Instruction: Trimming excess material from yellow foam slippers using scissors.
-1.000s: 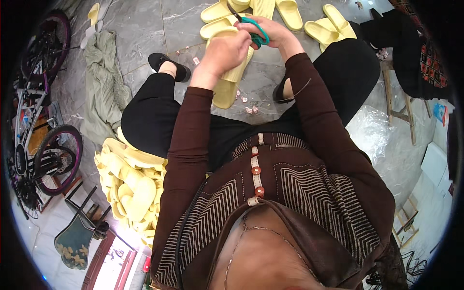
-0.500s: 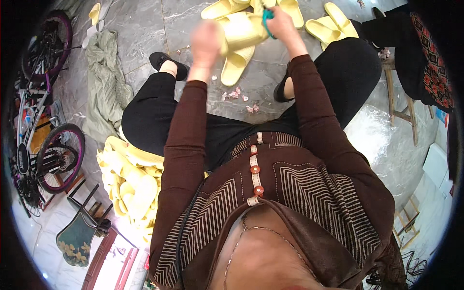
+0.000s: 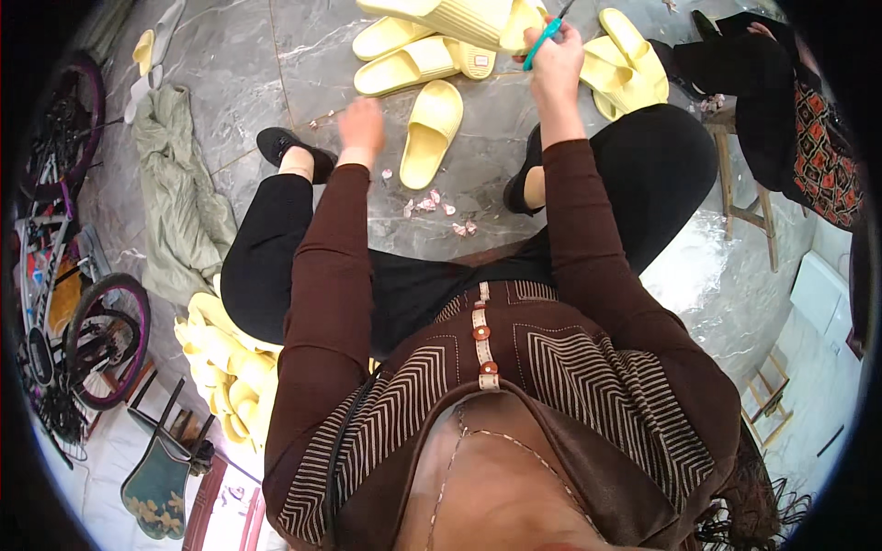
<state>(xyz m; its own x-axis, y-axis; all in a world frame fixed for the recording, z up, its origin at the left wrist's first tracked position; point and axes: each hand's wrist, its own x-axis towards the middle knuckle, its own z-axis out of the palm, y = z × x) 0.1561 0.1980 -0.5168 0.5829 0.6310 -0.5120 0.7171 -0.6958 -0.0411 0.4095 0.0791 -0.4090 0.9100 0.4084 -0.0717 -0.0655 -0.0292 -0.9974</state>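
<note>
My right hand [image 3: 557,66] grips a pair of scissors with teal handles [image 3: 544,42], their dark tip pointing up toward the far edge. Beside its fingers is the end of a pale yellow slipper [image 3: 459,20], which looks lifted; whether the hand also holds it I cannot tell. My left hand [image 3: 361,127] is closed above the floor, left of a single yellow slipper [image 3: 432,133] lying apart. Whatever it may hold is hidden. Beyond it, another yellow slipper [image 3: 409,66] lies with more of its kind.
Small pinkish scraps [image 3: 427,202] litter the grey tiled floor. More yellow slippers [image 3: 625,69] lie at right, and a heap of them [image 3: 230,376] sits by my left leg. A green-grey cloth [image 3: 175,193] and a bicycle [image 3: 101,340] are at left. Another person sits at right near a wooden stool [image 3: 753,207].
My left hand has let go of the slipper and drawn back toward me. The slipper now lies farther off by my right hand, which still grips the scissors. The view has shifted slightly.
</note>
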